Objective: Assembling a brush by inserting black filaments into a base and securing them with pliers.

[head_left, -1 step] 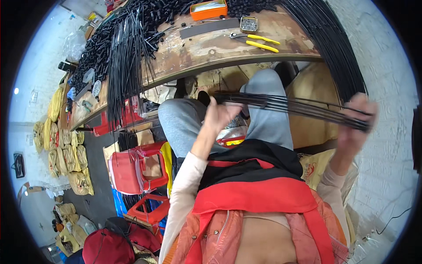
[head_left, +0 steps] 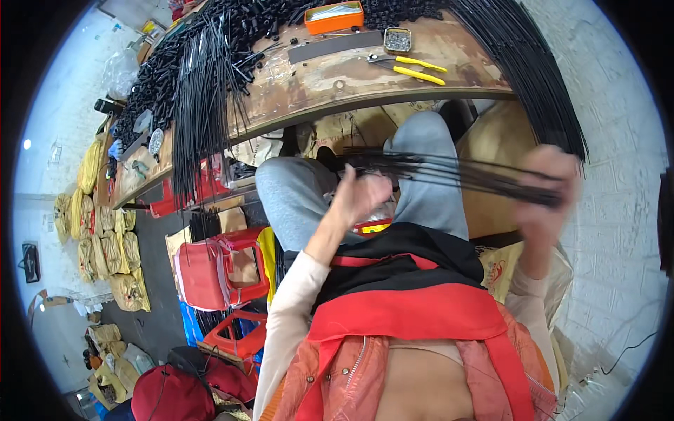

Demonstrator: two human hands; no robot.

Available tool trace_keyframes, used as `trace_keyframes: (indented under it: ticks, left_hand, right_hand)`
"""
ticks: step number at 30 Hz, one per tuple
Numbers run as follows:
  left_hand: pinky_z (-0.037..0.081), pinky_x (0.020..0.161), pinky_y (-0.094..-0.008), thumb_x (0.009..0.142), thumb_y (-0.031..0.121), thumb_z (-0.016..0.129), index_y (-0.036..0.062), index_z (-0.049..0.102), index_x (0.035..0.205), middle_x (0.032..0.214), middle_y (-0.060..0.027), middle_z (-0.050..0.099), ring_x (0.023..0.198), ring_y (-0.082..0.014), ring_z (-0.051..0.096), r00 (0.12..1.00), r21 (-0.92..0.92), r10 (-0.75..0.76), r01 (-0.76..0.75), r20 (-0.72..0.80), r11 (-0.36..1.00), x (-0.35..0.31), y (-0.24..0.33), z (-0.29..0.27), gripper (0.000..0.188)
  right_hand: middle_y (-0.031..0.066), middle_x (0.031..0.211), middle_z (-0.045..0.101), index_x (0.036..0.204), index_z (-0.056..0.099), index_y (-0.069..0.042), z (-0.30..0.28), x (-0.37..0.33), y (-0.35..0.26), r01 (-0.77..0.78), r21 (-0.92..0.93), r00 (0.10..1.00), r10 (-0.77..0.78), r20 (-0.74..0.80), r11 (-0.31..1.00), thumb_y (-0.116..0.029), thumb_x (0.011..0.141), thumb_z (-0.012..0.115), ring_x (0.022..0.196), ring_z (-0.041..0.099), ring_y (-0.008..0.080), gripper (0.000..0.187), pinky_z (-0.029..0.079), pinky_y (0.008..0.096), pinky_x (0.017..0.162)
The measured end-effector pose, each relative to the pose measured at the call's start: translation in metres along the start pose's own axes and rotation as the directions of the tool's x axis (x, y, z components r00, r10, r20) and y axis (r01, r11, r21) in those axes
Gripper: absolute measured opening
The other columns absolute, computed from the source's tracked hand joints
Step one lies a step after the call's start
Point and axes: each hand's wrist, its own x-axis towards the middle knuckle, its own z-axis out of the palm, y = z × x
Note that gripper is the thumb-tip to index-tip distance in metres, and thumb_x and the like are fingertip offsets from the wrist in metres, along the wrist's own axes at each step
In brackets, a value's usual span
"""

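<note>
A loose bundle of thin black rods (head_left: 449,170) stretches across in front of my knees, its strands spreading apart in the middle. My left hand (head_left: 368,198) is closed around the bundle near its left end, with the thumb pointing up. At the other end, my right hand (head_left: 551,186) grips the rods; motion smears its fingers. A large bunch of similar black rods (head_left: 526,63) hangs over the right end of the workbench, just beyond my right hand. Another bunch of black rods (head_left: 200,105) hangs off the bench's front edge on the left.
On the wooden workbench (head_left: 330,84) lie yellow-handled pliers (head_left: 420,70), a small tin of metal bits (head_left: 398,40), an orange box (head_left: 334,19), a dark flat strip (head_left: 335,47) and heaped black parts (head_left: 246,31). A red stool (head_left: 203,274) stands at left; a white wall (head_left: 611,231) is close at right.
My right hand has moved left with its end of the rods, closer to my left hand. My left hand has shifted slightly right and down.
</note>
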Motion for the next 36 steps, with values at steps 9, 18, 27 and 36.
trace_keyframes:
  ticks: [9,18,27,36]
  left_hand:
    - [0.044,0.091,-0.0245,0.100,0.020,0.054,-0.0014,0.058,0.127,0.119,-0.0077,0.062,0.107,-0.0098,0.055,0.758,0.703,0.574,-0.589,0.310,0.397,-0.082,0.003,0.110,0.035]
    - [0.047,0.077,-0.0202,0.086,0.006,0.071,0.0023,0.067,0.106,0.098,-0.0022,0.068,0.087,-0.0059,0.060,0.703,0.613,0.649,-0.658,0.290,0.438,-0.102,0.027,0.108,0.021]
    - [0.048,0.070,-0.0210,0.085,0.008,0.073,0.0019,0.061,0.089,0.090,-0.0028,0.061,0.079,-0.0067,0.057,0.435,0.664,0.855,-0.732,0.283,0.153,-0.100,0.013,0.121,0.014]
    - [0.045,0.074,-0.0259,0.088,0.011,0.070,0.0067,0.056,0.088,0.088,-0.0020,0.057,0.081,-0.0109,0.055,0.702,0.342,0.528,-0.702,0.478,0.625,-0.095,0.039,0.116,0.014]
  right_hand:
    - [0.0015,0.079,0.060,0.098,0.058,-0.004,0.124,0.009,0.059,-0.749,0.272,0.647,0.578,0.497,0.604,-0.002,0.081,0.072,0.062,0.058,0.0084,0.022,0.046,0.0218,0.053]
    - [-0.0027,0.086,0.057,0.086,0.059,-0.006,0.140,0.031,0.072,-0.835,0.299,0.520,0.488,0.701,0.461,-0.001,0.077,0.074,0.081,0.055,0.0064,0.018,0.044,0.0216,0.073]
    - [0.0022,0.090,0.055,0.090,0.053,-0.004,0.154,0.026,0.052,-0.558,0.363,0.816,0.412,0.406,0.747,-0.004,0.081,0.075,0.086,0.053,0.0105,0.024,0.044,0.0258,0.077]
    - [0.0045,0.085,0.054,0.087,0.052,-0.006,0.149,0.040,0.061,-0.593,0.571,0.783,0.242,0.573,0.568,-0.012,0.082,0.076,0.081,0.053,0.0128,0.026,0.044,0.0269,0.074]
